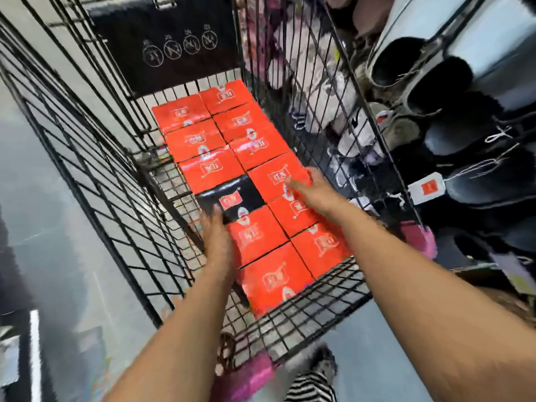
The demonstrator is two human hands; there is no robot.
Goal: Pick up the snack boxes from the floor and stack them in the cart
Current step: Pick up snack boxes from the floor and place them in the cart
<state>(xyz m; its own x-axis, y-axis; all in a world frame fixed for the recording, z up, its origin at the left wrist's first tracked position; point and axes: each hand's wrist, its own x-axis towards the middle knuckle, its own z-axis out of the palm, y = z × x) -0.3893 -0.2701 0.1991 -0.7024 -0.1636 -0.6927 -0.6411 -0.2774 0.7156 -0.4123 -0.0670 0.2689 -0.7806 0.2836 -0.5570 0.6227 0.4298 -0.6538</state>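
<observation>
— Snack boxes [191, 140]: where do they sit?
— The red snack boxes lie flat inside the cart [304, 314], in two rows running from its near end to its far end, edges touching. One black box [211, 195] sits in the left row, about midway along the cart.
— And the hands?
— Both reach in over the cart's near end. The left hand [216, 239] lies with fingers straight along the left row's outer edge, its tips at the black box's near corner. The right hand [314, 191] rests flat, fingers spread, on a red box in the right row. Neither hand grips anything, and both are blurred.
— Anything around the cart?
— A black panel [162, 44] with white symbols hangs at its far end. Dark slippers [441, 79] hang on a rack just right of it.
</observation>
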